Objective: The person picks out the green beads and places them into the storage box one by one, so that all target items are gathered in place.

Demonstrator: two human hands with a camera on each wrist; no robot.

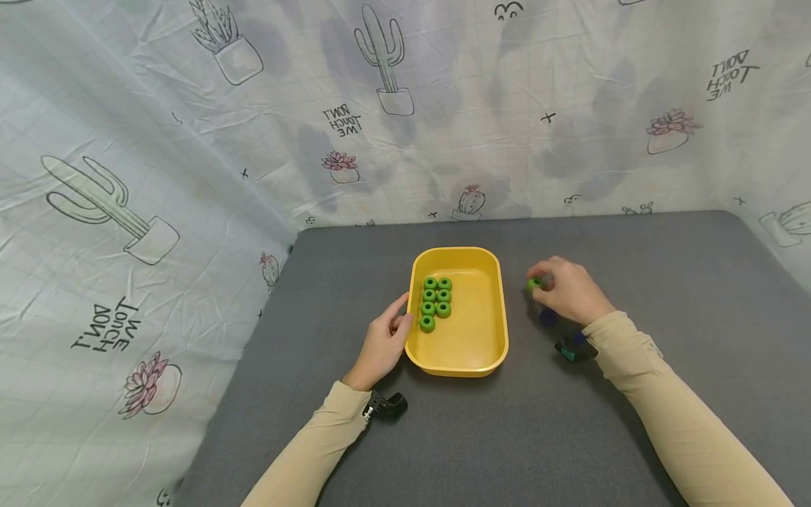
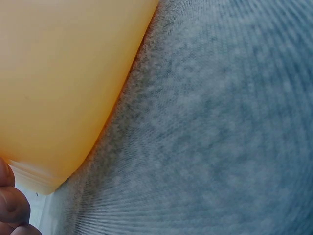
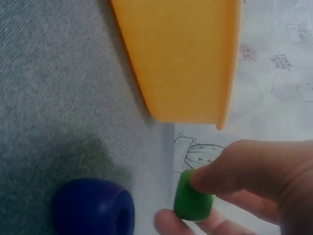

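A yellow tray [image 1: 484,310] stands on the grey table, with several green beads [image 1: 443,309] in two columns along its left side. My left hand [image 1: 383,345] touches the tray's left wall from outside; its fingertips [image 2: 12,205] show at the lower corner of the left wrist view. Right of the tray, my right hand [image 1: 573,292] pinches another green bead [image 3: 193,198] between thumb and fingers, raised off the table. A dark blue bead [image 3: 90,208] lies on the table below that hand, partly hidden by it in the head view.
The grey table [image 1: 355,267] extends around the tray. Behind and to the left hangs a white cloth [image 1: 443,127] printed with cacti and lettering. A black strap device [image 1: 386,406] sits on the left wrist and another [image 1: 573,348] on the right.
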